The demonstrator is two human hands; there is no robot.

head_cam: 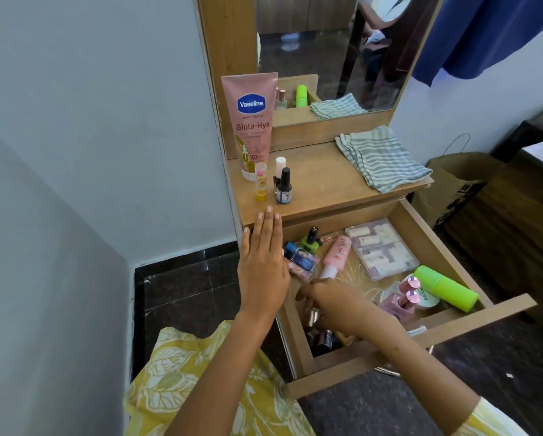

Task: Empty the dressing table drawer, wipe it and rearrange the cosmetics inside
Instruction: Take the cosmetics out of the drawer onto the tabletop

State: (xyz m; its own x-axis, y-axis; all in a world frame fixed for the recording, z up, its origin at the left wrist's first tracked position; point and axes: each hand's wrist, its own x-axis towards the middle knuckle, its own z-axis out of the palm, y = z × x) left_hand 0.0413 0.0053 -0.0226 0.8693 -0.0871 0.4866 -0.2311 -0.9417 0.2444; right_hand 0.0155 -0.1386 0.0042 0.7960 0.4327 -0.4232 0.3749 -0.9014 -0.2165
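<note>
Two hands (right (330,305) low) over drawer (452,234)

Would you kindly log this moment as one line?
stage: emptying | wooden drawer: open, cosmetics inside | left hand: flat, empty | right hand: reaching in | striped cloth: on tabletop

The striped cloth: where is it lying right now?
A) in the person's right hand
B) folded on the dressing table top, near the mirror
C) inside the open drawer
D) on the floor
B: the striped cloth lies folded on the dressing table top just below the mirror, while the drawer holds only cosmetics.
</note>
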